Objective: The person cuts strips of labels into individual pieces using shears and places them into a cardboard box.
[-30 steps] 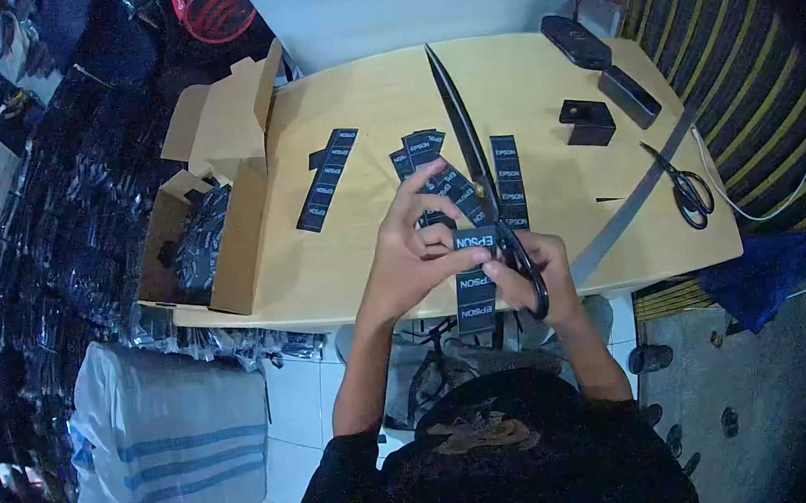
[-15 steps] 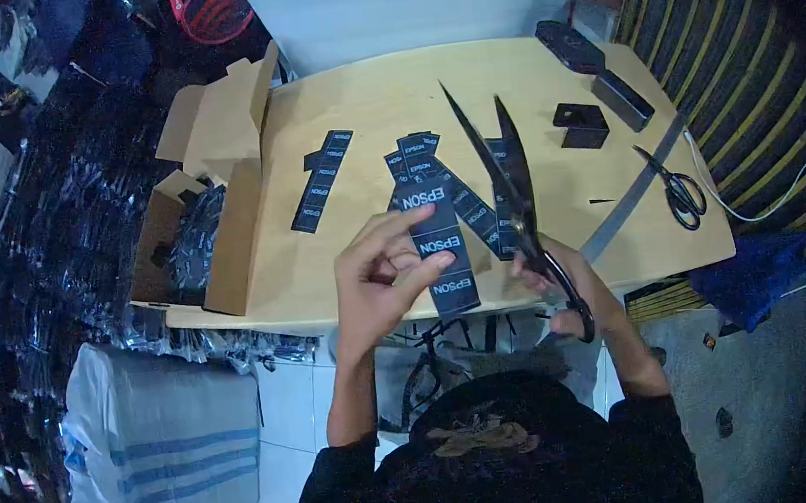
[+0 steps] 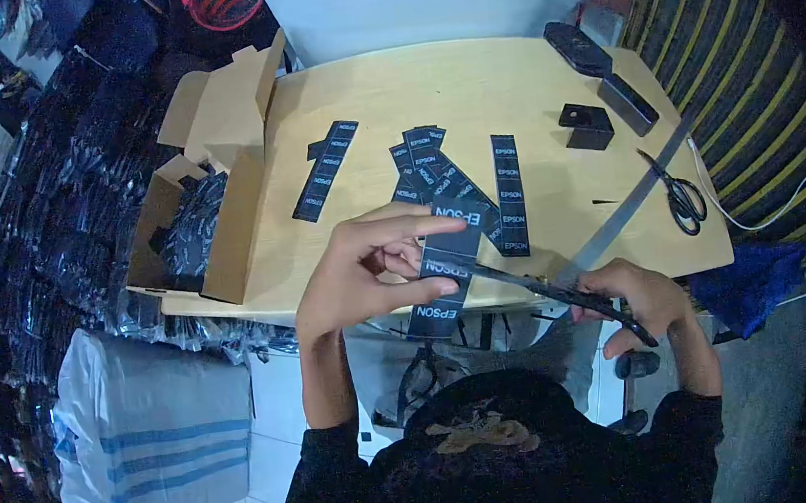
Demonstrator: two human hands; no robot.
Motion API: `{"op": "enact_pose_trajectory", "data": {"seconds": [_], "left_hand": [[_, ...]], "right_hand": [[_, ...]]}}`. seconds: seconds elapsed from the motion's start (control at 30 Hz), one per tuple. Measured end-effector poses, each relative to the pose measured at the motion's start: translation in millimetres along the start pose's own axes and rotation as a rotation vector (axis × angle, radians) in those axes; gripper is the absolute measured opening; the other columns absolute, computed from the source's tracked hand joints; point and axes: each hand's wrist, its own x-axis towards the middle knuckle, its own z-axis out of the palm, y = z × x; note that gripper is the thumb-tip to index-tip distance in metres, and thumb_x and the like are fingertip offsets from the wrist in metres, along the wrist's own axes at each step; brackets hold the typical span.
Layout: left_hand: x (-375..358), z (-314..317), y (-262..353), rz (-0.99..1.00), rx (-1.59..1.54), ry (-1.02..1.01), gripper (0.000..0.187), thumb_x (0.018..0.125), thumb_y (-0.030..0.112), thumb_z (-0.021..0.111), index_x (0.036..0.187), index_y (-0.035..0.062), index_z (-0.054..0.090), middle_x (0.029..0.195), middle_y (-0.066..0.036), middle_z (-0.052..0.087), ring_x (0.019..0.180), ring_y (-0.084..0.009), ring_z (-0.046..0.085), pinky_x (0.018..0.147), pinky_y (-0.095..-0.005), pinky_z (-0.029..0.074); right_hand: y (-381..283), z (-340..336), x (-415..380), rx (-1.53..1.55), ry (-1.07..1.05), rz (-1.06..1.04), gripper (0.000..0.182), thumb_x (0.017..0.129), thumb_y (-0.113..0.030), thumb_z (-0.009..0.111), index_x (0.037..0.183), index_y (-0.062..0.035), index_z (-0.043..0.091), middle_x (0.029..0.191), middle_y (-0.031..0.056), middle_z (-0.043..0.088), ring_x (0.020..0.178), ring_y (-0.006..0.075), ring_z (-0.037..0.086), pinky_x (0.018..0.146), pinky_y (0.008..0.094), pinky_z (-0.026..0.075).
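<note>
My left hand (image 3: 366,270) pinches a dark strip of EPSON labels (image 3: 441,311) between thumb and fingers, above the front edge of the table. My right hand (image 3: 636,298) is wrapped round the handles of large black scissors (image 3: 549,287). Their blades point left and lie across the strip, close to my left fingers. Behind the strip on the table is a pile of label strips (image 3: 422,156). A single label strip (image 3: 510,191) lies to the right of the pile, and more label strips (image 3: 326,171) lie to its left.
An open cardboard box (image 3: 234,235) of dark labels stands at the table's left. Small scissors (image 3: 680,193), a black block-shaped item (image 3: 588,126) and a long dark object (image 3: 628,105) lie at the right. A grey band (image 3: 629,203) runs diagonally over the right side. The table (image 3: 356,85) is light wood.
The scissors have swung from pointing away to pointing left, their blades now across the strip. My left hand has shifted slightly left and down, and the strip has tilted.
</note>
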Motion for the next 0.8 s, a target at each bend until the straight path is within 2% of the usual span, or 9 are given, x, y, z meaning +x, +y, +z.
{"op": "enact_pose_trajectory", "data": {"seconds": [0.03,0.07,0.1,0.17,0.23,0.3,0.47,0.8], "left_hand": [[0.5,-0.8,0.2,-0.014,0.016,-0.039,0.052,0.063,0.001,0.080,0.112,0.0089,0.064,0.091,0.000,0.057,0.061,0.0022,0.042,0.049,-0.0133,0.031],[1.3,-1.4,1.5,-0.012,0.021,-0.064,0.050,0.063,0.002,0.080,0.110,0.0083,0.065,0.093,-0.001,0.058,0.062,0.0021,0.043,0.049,-0.0135,0.031],[1.9,-2.3,0.2,-0.013,0.020,-0.064,0.050,0.063,0.002,0.080,0.110,0.0083,0.065,0.093,-0.001,0.058,0.062,0.0021,0.043,0.049,-0.0135,0.031],[2.4,-3.4,-3.6,-0.040,0.025,-0.094,0.048,0.063,0.003,0.080,0.109,0.0078,0.066,0.096,-0.003,0.059,0.062,0.0017,0.046,0.049,-0.0138,0.032],[3.3,-1.1,-1.4,-0.030,-0.020,-0.081,0.048,0.063,0.003,0.080,0.109,0.0078,0.066,0.096,-0.004,0.059,0.061,0.0016,0.046,0.048,-0.0138,0.031],[4.7,-2.0,0.4,-0.097,-0.009,-0.101,0.053,0.058,0.002,0.083,0.108,0.0039,0.065,0.096,-0.003,0.057,0.076,-0.0027,0.054,0.055,-0.0122,0.044],[6.8,-1.2,-0.7,-0.071,0.005,-0.114,0.053,0.057,0.003,0.083,0.107,0.0040,0.066,0.092,-0.002,0.057,0.075,-0.0021,0.053,0.052,-0.0119,0.042],[8.4,-1.5,-7.1,-0.029,-0.010,-0.136,0.054,0.056,0.004,0.084,0.107,0.0050,0.066,0.094,-0.001,0.057,0.072,-0.0012,0.052,0.052,-0.0123,0.039]], "right_hand": [[0.2,-1.0,0.9,0.071,0.005,0.005,0.052,0.060,-0.037,0.082,0.089,-0.0015,0.057,0.078,0.0123,0.061,0.073,0.0277,0.062,0.064,0.0345,0.047],[-0.7,-3.7,1.6,0.066,-0.022,0.028,0.049,0.062,-0.036,0.081,0.089,-0.0022,0.057,0.077,0.0101,0.061,0.071,0.0232,0.061,0.064,0.0326,0.047],[-0.8,-2.8,1.8,0.068,-0.023,0.030,0.049,0.062,-0.036,0.081,0.089,-0.0022,0.057,0.077,0.0101,0.061,0.071,0.0232,0.061,0.064,0.0326,0.047],[0.5,-0.1,3.0,0.203,0.027,0.105,0.064,0.055,-0.051,0.081,0.087,0.0000,0.058,0.066,0.0004,0.053,0.060,0.0086,0.049,0.054,0.0233,0.038],[4.0,0.9,2.2,0.184,0.023,0.103,0.064,0.055,-0.051,0.081,0.088,-0.0003,0.058,0.068,-0.0003,0.053,0.062,0.0083,0.050,0.054,0.0228,0.039],[1.5,-2.8,3.1,0.100,-0.024,0.035,0.049,0.063,-0.038,0.081,0.088,-0.0039,0.057,0.072,0.0064,0.059,0.067,0.0171,0.058,0.062,0.0309,0.045],[5.0,0.5,3.3,0.117,-0.004,0.045,0.048,0.064,-0.038,0.080,0.088,-0.0038,0.057,0.070,0.0060,0.058,0.064,0.0168,0.057,0.058,0.0314,0.044],[5.0,-1.1,5.7,0.091,-0.022,0.046,0.047,0.065,-0.039,0.080,0.086,-0.0031,0.057,0.067,0.0053,0.057,0.062,0.0149,0.056,0.056,0.0296,0.042]]}}
